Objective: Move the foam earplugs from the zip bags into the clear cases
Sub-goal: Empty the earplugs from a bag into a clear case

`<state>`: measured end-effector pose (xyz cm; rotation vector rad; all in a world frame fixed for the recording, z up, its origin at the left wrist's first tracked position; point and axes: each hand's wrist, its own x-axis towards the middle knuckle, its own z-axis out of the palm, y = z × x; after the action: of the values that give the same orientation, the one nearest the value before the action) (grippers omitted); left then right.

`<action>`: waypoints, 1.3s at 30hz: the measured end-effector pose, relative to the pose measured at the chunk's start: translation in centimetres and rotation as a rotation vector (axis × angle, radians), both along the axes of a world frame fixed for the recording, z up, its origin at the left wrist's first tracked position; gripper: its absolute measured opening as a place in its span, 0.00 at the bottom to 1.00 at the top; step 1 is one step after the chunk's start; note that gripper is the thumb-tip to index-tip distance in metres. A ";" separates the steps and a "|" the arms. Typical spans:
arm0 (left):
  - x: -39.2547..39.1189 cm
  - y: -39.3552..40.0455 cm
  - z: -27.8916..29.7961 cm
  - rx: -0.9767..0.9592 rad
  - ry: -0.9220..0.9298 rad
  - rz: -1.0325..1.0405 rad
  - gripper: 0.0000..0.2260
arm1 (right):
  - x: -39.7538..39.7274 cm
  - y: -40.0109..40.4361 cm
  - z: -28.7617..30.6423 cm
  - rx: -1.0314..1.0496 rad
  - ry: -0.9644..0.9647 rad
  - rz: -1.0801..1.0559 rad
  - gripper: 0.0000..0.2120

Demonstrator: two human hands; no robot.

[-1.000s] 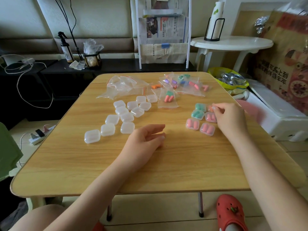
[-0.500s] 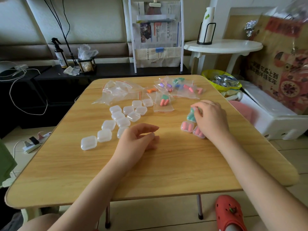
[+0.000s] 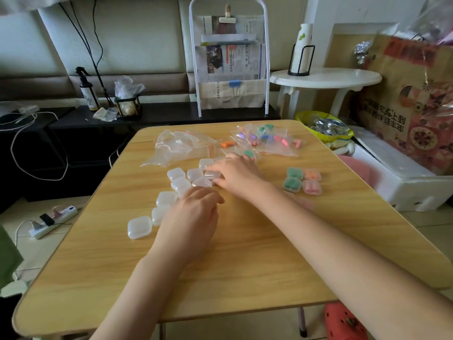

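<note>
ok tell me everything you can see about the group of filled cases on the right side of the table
The filled cases are four small, square, clear plastic boxes with rounded corners, lids closed, lying flat in a tight two-by-two block on the wooden table. The two left ones hold green earplugs, the far right one orange, the near right one pink. Neither hand touches them.

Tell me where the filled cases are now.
The four filled cases sit in a square on the table's right side, apart from the right hand.

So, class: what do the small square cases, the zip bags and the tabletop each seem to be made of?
Empty cases: probably hard translucent plastic, frosted, with a slight sheen. Zip bags: thin clear plastic film, crinkled and glossy. Table: wood-look surface with printed-looking grain, perhaps laminate.
</note>
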<state>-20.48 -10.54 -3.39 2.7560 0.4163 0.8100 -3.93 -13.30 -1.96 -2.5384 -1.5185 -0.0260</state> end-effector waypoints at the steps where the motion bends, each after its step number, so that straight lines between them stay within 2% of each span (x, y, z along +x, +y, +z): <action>1: -0.1 0.2 -0.1 0.018 0.045 -0.004 0.09 | -0.2 0.0 0.0 0.032 -0.001 -0.003 0.18; 3: -0.3 0.7 -0.4 0.067 0.112 -0.011 0.11 | -0.7 -0.6 0.3 0.086 0.009 0.006 0.17; 6: -0.5 1.8 -0.6 0.009 0.166 0.015 0.10 | -1.8 -3.0 0.6 0.122 0.088 0.048 0.14; 10: -0.7 3.2 -0.6 -0.071 0.154 0.100 0.13 | -3.3 -6.3 1.4 0.082 0.124 0.120 0.17; 12: -0.4 3.1 -0.5 -0.096 0.121 0.119 0.15 | -2.6 -6.0 1.6 0.152 0.132 0.081 0.18; 14: 0.0 2.5 -0.3 -0.115 0.099 0.073 0.18 | -1.0 -5.0 1.2 0.121 0.081 -0.019 0.18; 16: 0.4 1.9 -0.4 -0.088 0.197 -0.040 0.24 | 0.0 -4.2 0.2 -0.015 0.012 -0.096 0.17; 18: 0.9 1.6 -0.7 -0.022 0.292 -0.121 0.25 | 0.1 -3.9 -0.7 -0.027 -0.005 -0.113 0.14; 20: 1.0 1.5 -0.7 -0.042 0.284 -0.138 0.23 | -0.3 -4.2 -0.8 0.064 -0.015 -0.093 0.13; 24: 0.4 0.9 -0.4 -0.140 0.136 -0.109 0.17 | -1.2 -5.8 -0.7 0.224 0.002 -0.034 0.10; 27: -0.2 0.4 -0.2 -0.216 0.004 -0.094 0.15 | -2.4 -7.2 0.0 0.570 0.124 -0.082 0.07; 30: -0.5 -1.0 0.7 -0.404 -0.217 -0.043 0.08 | -3.9 -8.1 0.8 0.803 0.306 -0.147 0.01; 32: -0.3 -2.2 1.2 -0.629 -0.272 -0.017 0.03 | -4.9 -8.6 0.9 0.814 0.495 -0.155 0.04; 34: 0.0 -3.0 1.3 -0.868 -0.289 -0.003 0.06 | -5.9 -9.2 0.6 0.801 0.670 -0.126 0.08; 37: 0.3 -3.7 1.2 -1.245 -0.342 -0.058 0.08 | -6.8 -10.4 -0.5 0.782 0.704 -0.091 0.09; 39: 0.5 -4.1 1.0 -1.370 -0.328 -0.104 0.07 | -6.9 -11.0 -0.9 0.768 0.681 -0.076 0.09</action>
<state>-20.01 -14.66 -2.40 1.3426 0.4861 0.5690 -10.79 -24.25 -2.89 -1.7245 -0.8972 0.1875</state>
